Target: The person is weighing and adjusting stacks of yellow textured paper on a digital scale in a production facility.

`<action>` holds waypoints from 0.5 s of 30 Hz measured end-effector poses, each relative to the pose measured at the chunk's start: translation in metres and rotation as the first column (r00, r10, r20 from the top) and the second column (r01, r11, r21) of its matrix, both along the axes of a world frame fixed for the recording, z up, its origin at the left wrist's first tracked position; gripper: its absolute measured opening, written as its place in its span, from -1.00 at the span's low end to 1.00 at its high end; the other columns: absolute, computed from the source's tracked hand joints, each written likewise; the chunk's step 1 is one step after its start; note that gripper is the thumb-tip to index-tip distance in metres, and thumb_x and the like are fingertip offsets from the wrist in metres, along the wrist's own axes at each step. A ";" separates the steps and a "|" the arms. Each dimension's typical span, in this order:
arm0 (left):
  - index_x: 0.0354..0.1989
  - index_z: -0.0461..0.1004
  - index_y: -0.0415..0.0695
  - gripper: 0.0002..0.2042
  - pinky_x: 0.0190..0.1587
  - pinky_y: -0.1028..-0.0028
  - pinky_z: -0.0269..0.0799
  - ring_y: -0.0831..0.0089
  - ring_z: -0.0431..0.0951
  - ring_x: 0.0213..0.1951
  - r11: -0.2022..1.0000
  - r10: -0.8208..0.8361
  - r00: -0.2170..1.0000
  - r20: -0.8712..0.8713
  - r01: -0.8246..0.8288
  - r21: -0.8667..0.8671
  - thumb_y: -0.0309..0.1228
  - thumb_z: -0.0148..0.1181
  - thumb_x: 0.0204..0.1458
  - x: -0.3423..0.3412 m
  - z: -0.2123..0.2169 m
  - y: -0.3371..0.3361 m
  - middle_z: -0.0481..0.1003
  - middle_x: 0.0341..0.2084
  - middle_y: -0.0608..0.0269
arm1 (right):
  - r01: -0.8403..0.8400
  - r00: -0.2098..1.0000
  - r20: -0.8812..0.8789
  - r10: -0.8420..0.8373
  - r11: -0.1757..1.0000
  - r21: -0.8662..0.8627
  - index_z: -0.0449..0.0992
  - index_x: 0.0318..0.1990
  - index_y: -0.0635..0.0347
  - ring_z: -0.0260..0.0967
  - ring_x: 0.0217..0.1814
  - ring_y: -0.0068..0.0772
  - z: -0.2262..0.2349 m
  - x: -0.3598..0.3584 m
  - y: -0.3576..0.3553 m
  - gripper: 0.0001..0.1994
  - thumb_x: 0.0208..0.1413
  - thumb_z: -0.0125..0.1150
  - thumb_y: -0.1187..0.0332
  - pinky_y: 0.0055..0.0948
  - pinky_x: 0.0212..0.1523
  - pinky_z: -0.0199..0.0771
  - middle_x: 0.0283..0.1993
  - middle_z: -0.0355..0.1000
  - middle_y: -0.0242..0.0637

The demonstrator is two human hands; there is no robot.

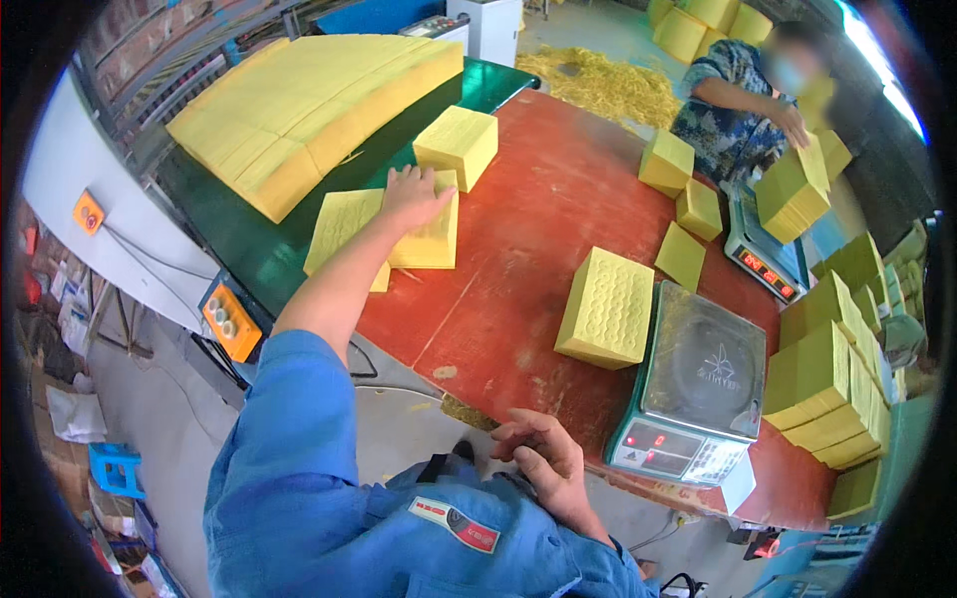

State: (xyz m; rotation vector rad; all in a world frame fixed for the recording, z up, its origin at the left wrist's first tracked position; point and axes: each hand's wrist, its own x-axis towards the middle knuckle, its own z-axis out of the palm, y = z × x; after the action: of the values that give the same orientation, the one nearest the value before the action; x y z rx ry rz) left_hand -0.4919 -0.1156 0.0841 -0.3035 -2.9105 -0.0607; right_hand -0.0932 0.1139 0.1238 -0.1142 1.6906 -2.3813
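My left hand (417, 197) lies on top of a stack of yellow paper (431, 245), its fingers spread across the upper sheet. That stack sits where the green conveyor belt meets the red table. Close on its left is another yellow paper stack (339, 225), partly covered by my forearm. Just beyond my fingers stands a taller block of yellow paper (459, 142) with wavy embossed marks. My right hand (546, 460) hovers near my body at the table's front edge, holding nothing, its fingers loosely bent and apart.
A yellow paper block (603, 309) touches a digital scale (703, 364) on the red table (478, 299). Large uncut yellow sheets (319, 110) cover the green belt (209, 189). Across the table, a co-worker (738, 110) handles paper (793, 194) on a second scale (763, 239). More stacks (827, 389) stand right.
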 end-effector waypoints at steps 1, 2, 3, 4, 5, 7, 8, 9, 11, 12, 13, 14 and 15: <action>0.18 0.29 -0.25 -0.36 0.34 0.05 -0.03 0.08 0.22 0.28 1.000 -0.026 0.999 -0.026 0.027 0.006 0.09 -0.12 0.17 0.002 -0.009 0.000 0.31 0.18 -0.12 | 0.010 1.000 0.010 -0.010 1.000 0.007 0.27 0.20 0.28 0.42 -0.04 -0.38 -0.003 0.000 0.000 -0.58 0.16 0.02 0.54 -0.37 0.05 0.41 0.01 0.43 -0.17; 0.18 0.28 -0.27 -0.35 0.35 0.06 -0.05 0.06 0.22 0.28 0.998 -0.061 0.997 -0.047 0.061 0.008 0.09 -0.13 0.17 0.007 -0.018 0.004 0.31 0.17 -0.15 | 0.032 0.999 0.017 -0.032 0.999 -0.016 0.29 0.19 0.28 0.41 -0.03 -0.38 -0.010 0.000 0.000 -0.60 0.17 0.02 0.52 -0.37 0.05 0.41 0.00 0.43 -0.17; 0.18 0.28 -0.27 -0.35 0.35 0.06 -0.05 0.06 0.22 0.28 0.997 -0.075 0.997 -0.035 0.075 0.003 0.09 -0.13 0.17 0.018 -0.018 0.011 0.31 0.17 -0.15 | 0.046 0.999 0.028 -0.046 0.999 -0.022 0.29 0.19 0.28 0.41 -0.03 -0.38 -0.014 0.001 -0.001 -0.60 0.17 0.02 0.52 -0.37 0.05 0.41 0.00 0.43 -0.17; 0.20 0.25 -0.29 -0.34 0.35 0.06 -0.06 0.05 0.21 0.28 0.987 -0.156 0.988 -0.010 0.156 0.034 0.09 -0.13 0.18 0.029 -0.017 0.020 0.29 0.18 -0.17 | 0.074 0.995 0.065 -0.071 0.996 -0.044 0.29 0.18 0.28 0.42 -0.04 -0.39 -0.016 0.001 -0.003 -0.61 0.17 0.02 0.52 -0.37 0.04 0.42 -0.01 0.44 -0.17; 0.22 0.23 -0.32 -0.32 0.36 0.06 -0.08 0.04 0.20 0.29 0.972 -0.229 0.973 0.007 0.228 0.064 0.08 -0.14 0.18 0.042 -0.010 0.028 0.28 0.19 -0.20 | 0.095 0.992 0.096 -0.088 0.993 -0.067 0.30 0.17 0.29 0.42 -0.05 -0.40 -0.019 -0.002 -0.005 -0.62 0.18 0.01 0.51 -0.37 0.03 0.43 -0.03 0.44 -0.17; 0.30 0.11 -0.33 -0.32 0.39 0.08 -0.16 0.04 0.08 0.35 0.943 -0.330 0.944 0.004 0.329 0.045 0.03 -0.16 0.22 0.079 -0.014 0.044 0.18 0.27 -0.12 | 0.087 0.991 0.105 -0.082 0.995 -0.049 0.31 0.16 0.29 0.42 -0.06 -0.39 -0.031 -0.008 -0.009 -0.64 0.21 0.01 0.46 -0.39 0.00 0.44 -0.04 0.44 -0.17; 0.30 0.11 -0.33 -0.33 0.39 0.07 -0.16 0.03 0.07 0.35 0.903 -0.426 0.905 -0.005 0.425 0.061 0.01 -0.13 0.21 0.101 -0.013 0.054 0.18 0.27 -0.12 | 0.071 0.967 0.248 -0.055 0.996 -0.059 0.31 0.16 0.29 0.42 -0.05 -0.38 -0.044 -0.011 -0.008 -0.65 0.23 0.00 0.44 -0.40 -0.01 0.45 -0.03 0.44 -0.16; 0.29 0.12 -0.33 -0.34 0.39 0.07 -0.16 0.02 0.07 0.35 0.853 -0.516 0.856 -0.013 0.515 0.079 0.00 -0.11 0.21 0.124 -0.012 0.061 0.18 0.27 -0.12 | 0.056 0.922 0.386 -0.023 0.996 -0.073 0.32 0.15 0.29 0.43 -0.05 -0.36 -0.063 -0.010 -0.008 -0.66 0.24 0.00 0.41 -0.40 -0.02 0.45 -0.03 0.44 -0.16; 0.30 0.13 -0.31 -0.34 0.40 0.06 -0.17 0.03 0.05 0.36 0.766 -0.635 0.772 -0.032 0.635 0.099 -0.01 -0.09 0.20 0.171 -0.003 0.073 0.19 0.27 -0.13 | 0.093 0.865 0.501 0.020 0.975 -0.199 0.31 0.15 0.30 0.44 0.00 -0.28 -0.120 -0.004 -0.008 -0.65 0.26 0.01 0.35 -0.37 -0.01 0.45 0.01 0.43 -0.15; 0.31 0.13 -0.28 -0.34 0.39 0.04 -0.16 0.02 0.03 0.37 0.728 -0.677 0.736 -0.004 0.671 0.137 -0.04 -0.02 0.16 0.191 -0.001 0.076 0.16 0.28 -0.12 | 0.123 0.831 0.553 0.058 0.951 -0.284 0.31 0.15 0.31 0.42 0.04 -0.24 -0.143 0.001 -0.011 -0.64 0.26 0.01 0.34 -0.33 0.03 0.43 0.05 0.42 -0.13; 0.31 0.13 -0.28 -0.34 0.39 0.04 -0.16 0.02 0.03 0.37 0.726 -0.682 0.731 0.015 0.674 0.139 -0.04 -0.02 0.16 0.210 0.005 0.075 0.16 0.28 -0.12 | 0.153 0.796 0.596 0.107 0.917 -0.369 0.30 0.16 0.32 0.40 0.09 -0.20 -0.160 0.007 -0.016 -0.63 0.26 0.02 0.32 -0.28 0.07 0.41 0.08 0.41 -0.12; 0.32 0.12 -0.26 -0.33 0.38 0.02 -0.16 0.00 0.02 0.37 0.698 -0.709 0.705 0.028 0.695 0.173 -0.05 0.02 0.14 0.227 0.014 0.074 0.12 0.30 -0.11 | 0.196 0.768 0.626 0.138 0.879 -0.434 0.29 0.18 0.33 0.31 0.20 -0.16 -0.168 0.009 -0.021 -0.59 0.23 0.04 0.33 -0.18 0.21 0.29 0.17 0.35 -0.09; 0.33 0.11 -0.23 -0.32 0.38 0.00 -0.16 -0.03 0.00 0.37 0.672 -0.732 0.680 0.038 0.711 0.207 -0.07 0.06 0.12 0.242 0.023 0.072 0.08 0.32 -0.11 | 0.204 0.761 0.633 0.142 0.874 -0.441 0.29 0.18 0.33 0.31 0.20 -0.16 -0.167 0.008 -0.025 -0.59 0.23 0.04 0.33 -0.18 0.21 0.29 0.17 0.35 -0.09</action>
State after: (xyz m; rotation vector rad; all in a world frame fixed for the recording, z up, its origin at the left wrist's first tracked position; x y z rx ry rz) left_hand -0.2501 -0.0438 0.1070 -1.4537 -2.6521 -0.4715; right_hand -0.0856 0.0892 -0.0430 0.6107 0.7531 -2.3989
